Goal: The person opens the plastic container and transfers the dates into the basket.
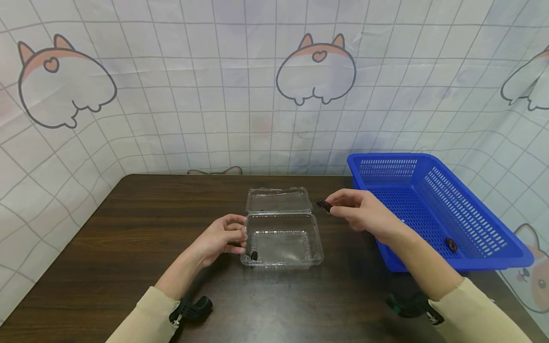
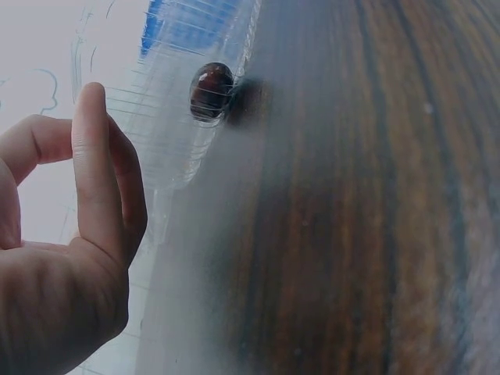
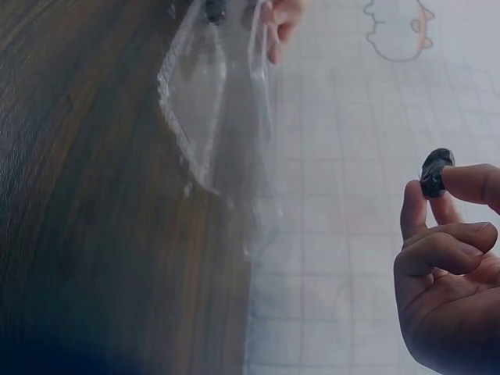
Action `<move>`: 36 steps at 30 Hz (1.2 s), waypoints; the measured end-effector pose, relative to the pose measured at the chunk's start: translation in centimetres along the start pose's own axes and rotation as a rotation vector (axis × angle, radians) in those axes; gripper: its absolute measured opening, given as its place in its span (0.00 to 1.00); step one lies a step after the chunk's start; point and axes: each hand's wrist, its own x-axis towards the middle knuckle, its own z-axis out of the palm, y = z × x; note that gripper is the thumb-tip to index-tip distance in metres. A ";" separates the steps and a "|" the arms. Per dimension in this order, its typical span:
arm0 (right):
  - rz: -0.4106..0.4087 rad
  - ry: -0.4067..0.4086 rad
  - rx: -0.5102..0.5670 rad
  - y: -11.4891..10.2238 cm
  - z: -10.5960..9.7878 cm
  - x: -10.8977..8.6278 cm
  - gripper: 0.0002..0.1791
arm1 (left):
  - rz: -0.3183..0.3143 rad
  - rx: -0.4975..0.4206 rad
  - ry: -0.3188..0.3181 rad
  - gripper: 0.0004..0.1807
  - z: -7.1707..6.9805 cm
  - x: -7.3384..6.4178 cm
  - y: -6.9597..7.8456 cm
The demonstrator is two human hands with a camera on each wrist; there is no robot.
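On the table stands a clear plastic clamshell box (image 1: 283, 261), its lid (image 1: 279, 201) folded back behind it. One dark, glossy, oval date-like piece (image 2: 211, 92) lies in the box's near left corner. My left hand (image 1: 220, 239) rests against the box's left side, with fairly straight fingers at the rim. To the right of the lid, my right hand (image 1: 359, 213) pinches another dark date-like piece (image 3: 437, 172) between thumb and fingertips, above the table.
A blue perforated basket (image 1: 476, 209) stands to the right, behind my right forearm. At least one dark piece (image 1: 451, 245) lies inside it. The brown wooden table (image 1: 128, 247) meets a grid-patterned cloth (image 1: 206, 95) at the back.
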 end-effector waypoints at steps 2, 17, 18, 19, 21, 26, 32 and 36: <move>0.006 0.013 -0.003 0.0 -0.5 -0.3 0.18 | 0.000 -0.001 0.000 0.28 0.0 0.0 0.0; 0.001 0.114 -0.063 0.6 -3.7 -3.0 0.20 | -0.003 0.001 0.006 0.28 0.1 0.0 0.1; 0.000 0.119 -0.062 0.7 -4.0 -3.1 0.20 | -0.004 0.001 0.006 0.28 0.0 0.0 0.1; -0.003 0.123 -0.061 0.8 -4.2 -3.3 0.19 | -0.002 0.002 0.006 0.28 0.0 0.0 0.1; -0.011 0.131 -0.048 1.0 -4.6 -3.5 0.18 | -0.003 0.001 0.004 0.28 0.0 0.0 0.2; -0.017 0.161 -0.051 1.6 -5.6 -4.2 0.16 | -0.004 0.000 0.000 0.28 0.0 -0.1 0.2; -0.010 0.199 -0.034 2.5 -6.4 -4.9 0.13 | -0.004 0.002 -0.001 0.28 0.0 -0.1 0.3; -0.019 0.226 -0.052 3.0 -6.8 -5.5 0.12 | -0.009 0.003 0.000 0.28 0.1 -0.1 0.2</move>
